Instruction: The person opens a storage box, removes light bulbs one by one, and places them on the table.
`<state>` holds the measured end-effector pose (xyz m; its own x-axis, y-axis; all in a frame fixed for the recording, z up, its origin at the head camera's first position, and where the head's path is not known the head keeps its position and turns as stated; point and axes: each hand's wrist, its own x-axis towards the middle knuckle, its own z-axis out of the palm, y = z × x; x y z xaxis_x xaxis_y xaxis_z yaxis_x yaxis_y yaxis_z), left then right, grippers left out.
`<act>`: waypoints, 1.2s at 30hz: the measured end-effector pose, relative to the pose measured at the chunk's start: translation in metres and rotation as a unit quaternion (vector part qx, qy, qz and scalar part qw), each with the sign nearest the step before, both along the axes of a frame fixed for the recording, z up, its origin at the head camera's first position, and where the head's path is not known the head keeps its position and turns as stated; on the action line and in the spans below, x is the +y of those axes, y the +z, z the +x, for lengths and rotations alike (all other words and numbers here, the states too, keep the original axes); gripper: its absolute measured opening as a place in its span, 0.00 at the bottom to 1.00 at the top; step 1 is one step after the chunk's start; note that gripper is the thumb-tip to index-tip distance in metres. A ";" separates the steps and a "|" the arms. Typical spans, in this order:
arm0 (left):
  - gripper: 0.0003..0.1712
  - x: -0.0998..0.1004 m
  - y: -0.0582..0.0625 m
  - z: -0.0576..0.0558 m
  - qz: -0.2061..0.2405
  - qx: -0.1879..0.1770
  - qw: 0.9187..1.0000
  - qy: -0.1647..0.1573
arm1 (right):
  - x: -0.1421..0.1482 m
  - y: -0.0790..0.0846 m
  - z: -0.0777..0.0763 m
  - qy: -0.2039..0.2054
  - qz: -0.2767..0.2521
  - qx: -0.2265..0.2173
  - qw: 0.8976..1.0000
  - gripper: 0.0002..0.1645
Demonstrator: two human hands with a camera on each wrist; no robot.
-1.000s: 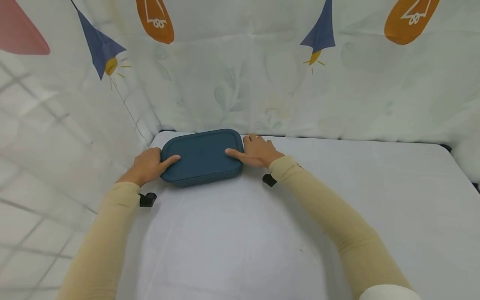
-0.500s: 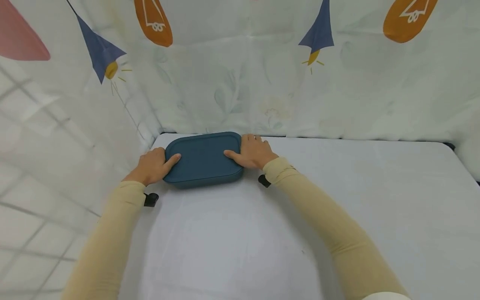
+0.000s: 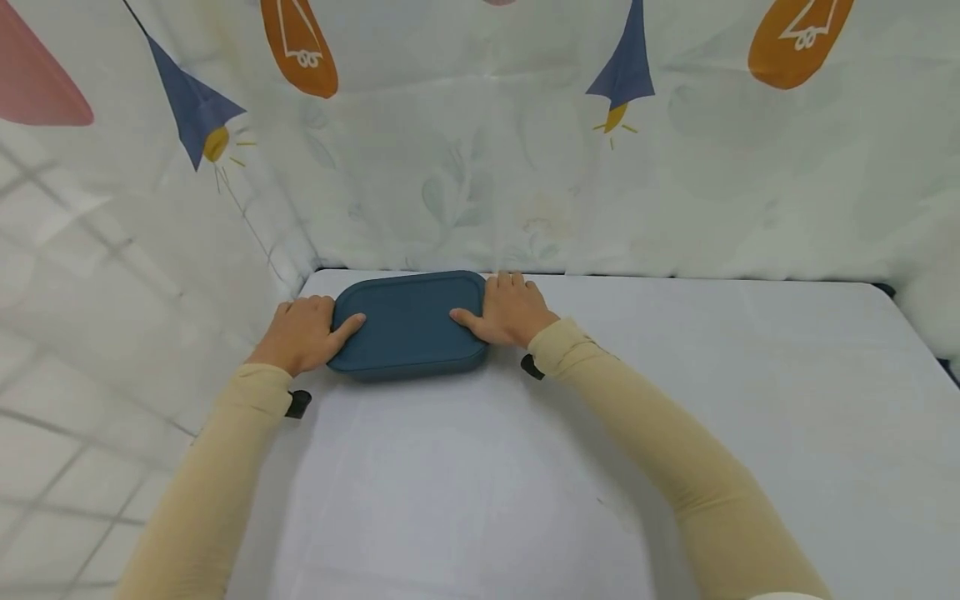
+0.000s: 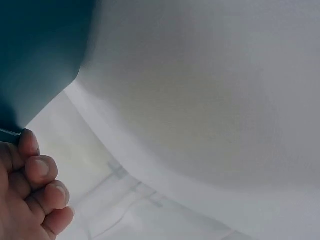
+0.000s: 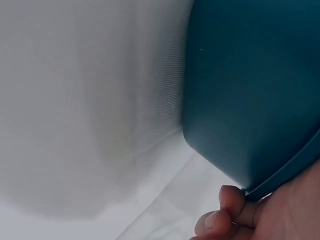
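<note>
A dark teal lidded box [image 3: 408,321] with rounded corners sits at the far left of the white table, its long side roughly along the back edge. My left hand [image 3: 303,333] grips its left end, thumb on the lid. At the right end my right hand [image 3: 513,308] holds the box the same way, its thumb lying over the lid's edge. In the left wrist view, curled fingertips [image 4: 42,167] hook under the lid's rim. The right wrist view shows fingertips [image 5: 227,202] curled beneath the rim beside the box's smooth side wall [image 5: 240,100].
The white table [image 3: 465,492] extends to the right and toward me. A pale printed curtain [image 3: 480,167] hangs right behind its back edge, and another sheet [image 3: 112,333] with grid-like shadows closes off the left side.
The box has shifted slightly toward me and to the right, and now lies a little straighter to the back edge. Both hands have kept their hold on its ends.
</note>
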<state>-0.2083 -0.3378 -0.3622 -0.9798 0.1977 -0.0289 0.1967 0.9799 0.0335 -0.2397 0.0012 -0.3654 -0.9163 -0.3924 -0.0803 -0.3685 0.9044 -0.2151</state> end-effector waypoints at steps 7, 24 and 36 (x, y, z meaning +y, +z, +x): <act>0.40 0.014 0.003 0.009 -0.031 0.047 0.998 -0.038 | 0.014 -0.001 0.011 -0.010 -0.002 0.010 1.000 0.51; 0.37 0.044 -0.002 0.024 -0.025 0.056 0.997 -0.055 | 0.047 -0.003 0.042 -0.015 0.010 0.041 0.999 0.48; 0.37 0.078 -0.003 0.038 -0.017 0.059 0.995 -0.075 | 0.081 -0.001 0.072 -0.041 0.023 0.050 0.998 0.48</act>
<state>-0.1703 -0.2602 -0.3656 -0.9367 0.3420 0.0747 0.3405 0.9397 -0.0317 -0.1677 0.0818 -0.3669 -0.9497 -0.3130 -0.0030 -0.3096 0.9406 -0.1395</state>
